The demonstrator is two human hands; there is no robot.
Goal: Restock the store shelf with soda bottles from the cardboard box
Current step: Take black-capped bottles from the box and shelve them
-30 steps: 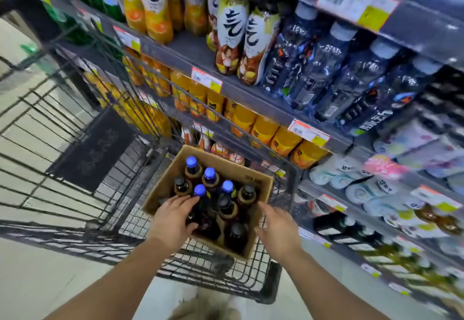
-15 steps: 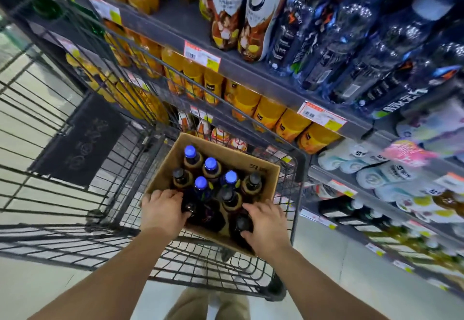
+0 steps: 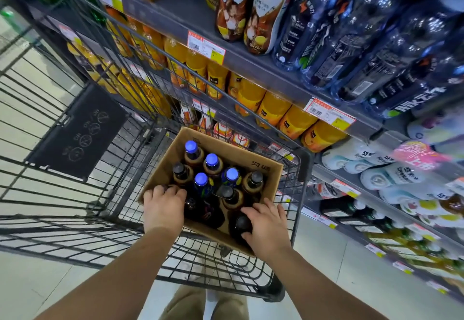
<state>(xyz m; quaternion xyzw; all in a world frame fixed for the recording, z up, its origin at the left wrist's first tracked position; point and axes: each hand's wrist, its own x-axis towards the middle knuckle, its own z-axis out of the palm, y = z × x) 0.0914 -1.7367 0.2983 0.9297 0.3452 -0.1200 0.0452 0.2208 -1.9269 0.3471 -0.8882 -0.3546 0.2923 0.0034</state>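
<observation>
Holding four blue-capped bottles (image 3: 211,160), cardboard box (image 3: 271,169); two hands (image 3: 163,205) inside.

Bare forearms (image 3: 140,264), khaki trousers (image 3: 185,304)

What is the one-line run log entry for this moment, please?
left hand: on cardboard box near edge | right hand: on black-capped bottle | box: in cart | shelved: none yet

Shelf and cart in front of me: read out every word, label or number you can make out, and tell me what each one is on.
"上市": pink tag.
Price tags: print too small to read.
Placard: symbols and words blurred.
Box: printed mark illegible.
Bottle labels: cropped or blurred.
</observation>
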